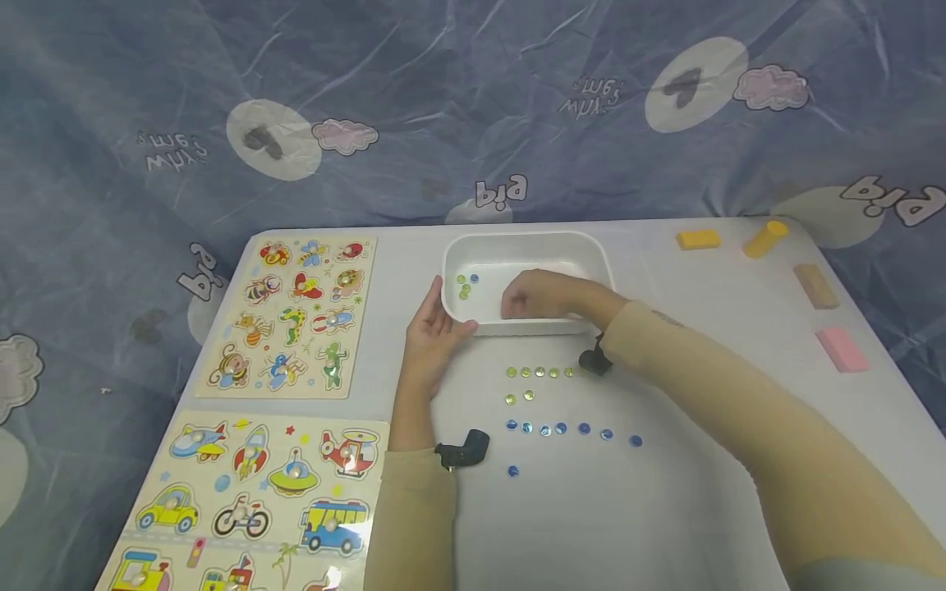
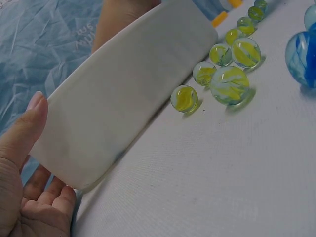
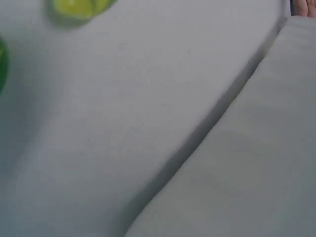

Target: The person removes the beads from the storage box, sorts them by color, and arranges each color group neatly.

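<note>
A white plastic tray point(image 1: 562, 327) stands towards the back of the table. My left hand point(image 1: 431, 341) grips its near left corner, the thumb against the front wall and the fingers around the side, as the left wrist view also shows in the tray wall point(image 2: 113, 94). Inside the tray is my right hand point(image 1: 543, 294), fingers curled down towards its floor; I cannot tell whether they hold anything. To its left in the tray lie several yellow-green marbles point(image 1: 464, 294) and one blue marble point(image 1: 475, 279).
In front of the tray run rows of yellow-green marbles point(image 1: 540, 372) and blue marbles point(image 1: 562, 428), with a single blue marble point(image 1: 513, 471) nearer me. Two picture puzzle boards point(image 1: 355, 328) lie on the left. Yellow blocks point(image 1: 698, 240), a wooden block point(image 1: 816, 286) and a pink block point(image 1: 842, 350) sit at right.
</note>
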Demonstrator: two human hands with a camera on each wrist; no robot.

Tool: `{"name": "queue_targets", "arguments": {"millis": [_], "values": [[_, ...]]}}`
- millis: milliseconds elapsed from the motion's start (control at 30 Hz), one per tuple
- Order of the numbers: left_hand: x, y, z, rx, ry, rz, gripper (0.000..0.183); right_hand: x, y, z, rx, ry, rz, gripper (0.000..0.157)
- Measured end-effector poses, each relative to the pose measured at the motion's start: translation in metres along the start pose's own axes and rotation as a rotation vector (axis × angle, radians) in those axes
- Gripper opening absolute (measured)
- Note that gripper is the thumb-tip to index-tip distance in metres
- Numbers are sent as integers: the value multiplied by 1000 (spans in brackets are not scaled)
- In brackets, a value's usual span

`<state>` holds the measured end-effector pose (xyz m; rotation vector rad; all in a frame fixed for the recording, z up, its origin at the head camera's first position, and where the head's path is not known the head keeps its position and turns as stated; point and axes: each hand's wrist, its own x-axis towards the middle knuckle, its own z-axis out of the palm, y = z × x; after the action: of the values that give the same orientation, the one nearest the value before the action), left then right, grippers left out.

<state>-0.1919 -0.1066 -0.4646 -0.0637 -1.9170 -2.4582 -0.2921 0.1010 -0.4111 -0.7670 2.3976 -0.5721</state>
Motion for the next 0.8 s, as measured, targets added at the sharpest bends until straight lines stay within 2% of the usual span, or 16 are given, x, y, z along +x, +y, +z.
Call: {"name": "queue_targets", "arguments": {"millis": [533, 633, 800], "values": [[1, -2, -1, -13, -13, 16, 85, 27, -26, 8, -60, -15, -53, 17], [1, -3, -2, -21, -19, 19, 85, 30, -34, 9, -77, -11, -91, 22], [2, -4, -3, -27, -29, 25, 86, 36, -43, 12, -103, 4, -142, 20]]}}
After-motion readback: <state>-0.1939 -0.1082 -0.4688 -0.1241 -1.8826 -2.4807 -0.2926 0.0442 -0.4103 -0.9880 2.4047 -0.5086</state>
